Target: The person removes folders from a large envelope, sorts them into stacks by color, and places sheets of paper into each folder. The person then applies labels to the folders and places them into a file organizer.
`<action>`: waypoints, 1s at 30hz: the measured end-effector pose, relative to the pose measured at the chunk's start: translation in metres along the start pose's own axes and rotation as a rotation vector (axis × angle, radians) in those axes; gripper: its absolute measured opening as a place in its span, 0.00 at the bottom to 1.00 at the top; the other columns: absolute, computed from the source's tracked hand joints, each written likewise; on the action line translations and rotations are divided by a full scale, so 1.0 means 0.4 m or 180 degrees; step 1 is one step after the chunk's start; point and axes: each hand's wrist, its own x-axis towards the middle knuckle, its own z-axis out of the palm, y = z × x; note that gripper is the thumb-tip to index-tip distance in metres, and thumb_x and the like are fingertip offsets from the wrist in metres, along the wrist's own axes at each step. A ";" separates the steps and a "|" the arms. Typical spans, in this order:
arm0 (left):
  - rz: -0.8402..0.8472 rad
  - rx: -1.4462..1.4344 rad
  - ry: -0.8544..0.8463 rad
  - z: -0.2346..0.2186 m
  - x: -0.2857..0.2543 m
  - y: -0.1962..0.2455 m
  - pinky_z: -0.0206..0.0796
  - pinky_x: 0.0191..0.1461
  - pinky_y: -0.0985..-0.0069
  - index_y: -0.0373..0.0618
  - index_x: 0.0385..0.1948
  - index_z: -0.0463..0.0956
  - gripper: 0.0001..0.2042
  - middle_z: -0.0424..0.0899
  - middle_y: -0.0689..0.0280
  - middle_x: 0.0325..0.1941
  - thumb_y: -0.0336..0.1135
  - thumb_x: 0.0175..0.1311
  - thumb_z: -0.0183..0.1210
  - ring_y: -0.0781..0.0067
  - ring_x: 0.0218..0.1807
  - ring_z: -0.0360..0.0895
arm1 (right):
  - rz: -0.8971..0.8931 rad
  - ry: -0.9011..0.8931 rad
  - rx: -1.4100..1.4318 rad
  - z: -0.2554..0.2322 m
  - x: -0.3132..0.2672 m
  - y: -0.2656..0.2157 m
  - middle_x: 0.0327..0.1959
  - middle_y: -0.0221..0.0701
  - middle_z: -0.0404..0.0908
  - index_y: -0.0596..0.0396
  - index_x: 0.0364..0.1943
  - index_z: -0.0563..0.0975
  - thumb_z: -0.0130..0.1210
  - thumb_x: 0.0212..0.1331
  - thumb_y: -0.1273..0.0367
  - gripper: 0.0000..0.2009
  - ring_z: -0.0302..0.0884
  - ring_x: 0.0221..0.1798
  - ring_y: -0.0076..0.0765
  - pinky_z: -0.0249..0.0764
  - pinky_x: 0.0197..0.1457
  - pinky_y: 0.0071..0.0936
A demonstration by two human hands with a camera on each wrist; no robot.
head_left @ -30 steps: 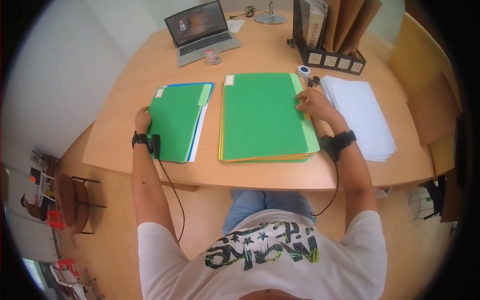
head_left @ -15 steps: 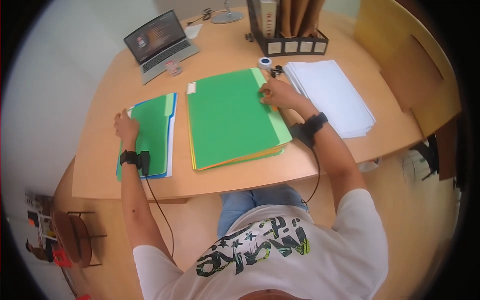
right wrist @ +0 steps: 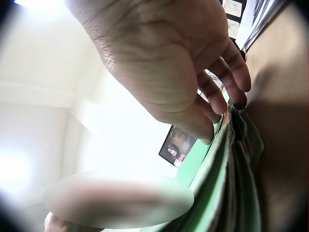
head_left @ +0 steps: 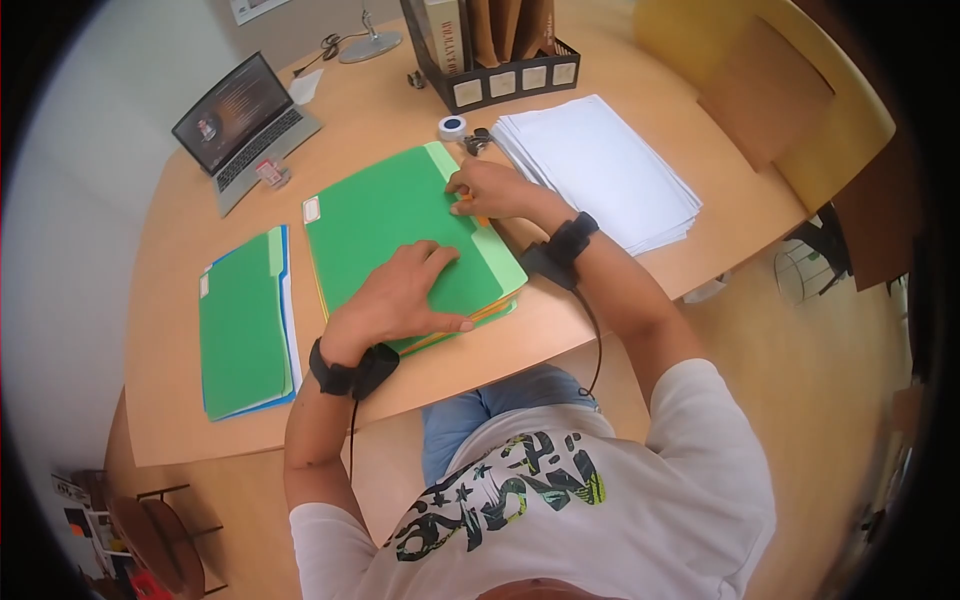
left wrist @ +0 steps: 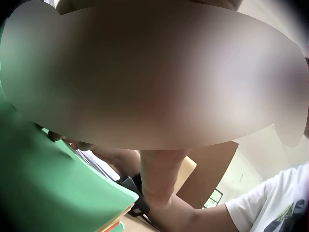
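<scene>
A thick stack of file folders (head_left: 375, 205) lies on the table with a green folder on top and yellow and orange edges beneath. My right hand (head_left: 497, 190) is at the stack's right side, its thumb and fingertips pinching the tabbed edge of a folder (right wrist: 219, 159). Over the lower part of the green cover, my left hand (head_left: 395, 292) is spread with fingers apart. To the left lies a smaller folder set (head_left: 245, 325), green on top with blue and white edges. A large blurred patch hides much of the left wrist view.
A pile of white paper (head_left: 600, 175) lies right of the folders. Behind are a roll of tape (head_left: 452, 127), black binder clips (head_left: 477, 140) and a black desk organizer (head_left: 515, 82) with a book and brown files. An open laptop (head_left: 240, 125) stands back left beside a small clear box (head_left: 272, 173).
My left hand has left the smaller folder set and moved right, over the thick stack. My right hand keeps its place at the stack's edge. The head view has turned.
</scene>
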 end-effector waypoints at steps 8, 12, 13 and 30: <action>0.0113 -0.0049 0.0154 0.017 -0.016 -0.025 0.64 0.56 0.62 0.42 0.45 0.72 0.28 0.71 0.56 0.52 0.51 0.47 0.66 0.52 0.54 0.69 | -0.0026 -0.0029 0.0044 -0.053 -0.021 0.001 0.40 0.40 0.78 0.59 0.47 0.78 0.61 0.53 0.61 0.20 0.77 0.42 0.42 0.72 0.46 0.34; 0.0165 -0.0207 0.0175 0.004 -0.024 -0.021 0.66 0.52 0.62 0.39 0.43 0.72 0.21 0.75 0.53 0.45 0.46 0.54 0.60 0.49 0.48 0.73 | 0.0084 0.0489 0.0444 -0.189 -0.096 0.006 0.40 0.38 0.80 0.59 0.46 0.78 0.61 0.54 0.60 0.20 0.77 0.40 0.38 0.73 0.45 0.31; 0.0112 -0.0365 0.0221 0.004 -0.024 -0.024 0.66 0.51 0.61 0.38 0.42 0.72 0.19 0.75 0.51 0.43 0.44 0.55 0.58 0.48 0.47 0.73 | 0.0140 0.0550 0.0576 -0.218 -0.125 0.010 0.39 0.36 0.81 0.58 0.46 0.79 0.62 0.54 0.59 0.19 0.76 0.41 0.34 0.73 0.46 0.28; -0.0089 -0.0296 0.0761 0.037 -0.085 0.006 0.65 0.58 0.61 0.33 0.49 0.70 0.18 0.72 0.46 0.57 0.32 0.58 0.51 0.42 0.54 0.71 | 0.0737 -0.0417 -0.0281 -0.221 -0.483 0.126 0.65 0.39 0.65 0.49 0.59 0.71 0.65 0.50 0.62 0.29 0.61 0.66 0.47 0.60 0.67 0.37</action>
